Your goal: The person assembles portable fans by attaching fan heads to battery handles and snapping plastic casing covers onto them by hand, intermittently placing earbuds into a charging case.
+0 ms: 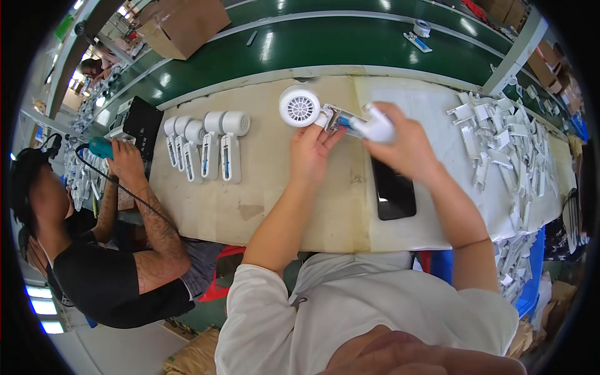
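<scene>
A white handheld fan (299, 107) with a round, slotted grille is in my left hand (309, 150), whose fingers close round its neck just below the head. Its handle lies open to the right, showing a blue cell (344, 122) and some inner parts. My right hand (403, 140) grips a smooth white handle cover (379, 127), slightly blurred, at the far end of the opened handle. Whether the cover touches the handle I cannot tell. Below my right wrist, a black phone (395, 194) lies on the table. Several similar fans (230, 150) with open handles stand in a row to the left.
White plastic parts (500, 140) are heaped at the table's right, above a blue bin (531, 290) holding more. A green conveyor belt (337, 44) runs behind, carrying a cardboard box (181, 28). At left, a co-worker holds a corded teal power screwdriver (100, 147) near a black box (139, 125).
</scene>
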A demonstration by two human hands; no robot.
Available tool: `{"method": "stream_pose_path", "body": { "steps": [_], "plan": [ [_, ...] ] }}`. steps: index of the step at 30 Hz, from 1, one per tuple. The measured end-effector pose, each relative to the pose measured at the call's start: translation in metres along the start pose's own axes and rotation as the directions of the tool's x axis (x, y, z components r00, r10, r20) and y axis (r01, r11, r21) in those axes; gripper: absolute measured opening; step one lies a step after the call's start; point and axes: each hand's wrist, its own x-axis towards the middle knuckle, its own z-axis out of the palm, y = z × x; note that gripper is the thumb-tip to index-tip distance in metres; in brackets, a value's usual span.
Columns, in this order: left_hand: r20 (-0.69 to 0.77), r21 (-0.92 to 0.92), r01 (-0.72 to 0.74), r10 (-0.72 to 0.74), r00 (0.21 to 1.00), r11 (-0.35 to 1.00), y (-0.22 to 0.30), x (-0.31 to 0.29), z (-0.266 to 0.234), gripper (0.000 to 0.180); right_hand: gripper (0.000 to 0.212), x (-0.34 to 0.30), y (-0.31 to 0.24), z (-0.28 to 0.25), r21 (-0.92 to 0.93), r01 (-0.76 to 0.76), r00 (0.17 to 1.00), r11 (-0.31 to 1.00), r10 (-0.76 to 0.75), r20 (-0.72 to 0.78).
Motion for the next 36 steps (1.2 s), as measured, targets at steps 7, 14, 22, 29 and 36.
{"method": "stream_pose_path", "body": {
  "steps": [7,14,22,29,36],
  "plan": [
    [0.022,0.016,-0.084,0.084,0.996,0.996,0.001,-0.009,0.006,0.027,0.06,0.006,-0.022,0.027,-0.356,0.24,0.946,0.903,-0.301,-0.123],
    [-0.032,-0.169,0.003,-0.008,0.999,0.986,0.003,-0.004,0.001,0.026,0.045,0.009,0.004,0.02,0.529,-0.152,0.988,0.835,0.131,0.078],
    [-0.105,-0.239,0.022,-0.048,0.993,0.971,0.003,-0.001,-0.003,0.029,0.035,0.007,0.019,0.016,0.874,-0.481,0.813,-0.072,0.335,0.476],
    [-0.125,-0.187,0.02,-0.044,0.991,0.982,0.005,-0.002,-0.002,0.03,0.048,0.007,0.007,0.018,0.84,-0.313,0.934,0.444,0.305,0.187],
    [-0.032,-0.16,0.084,-0.09,0.995,0.984,0.0,-0.006,0.002,0.026,0.051,0.002,0.005,0.033,0.02,0.051,0.982,0.998,-0.047,-0.184]
  ]
}}
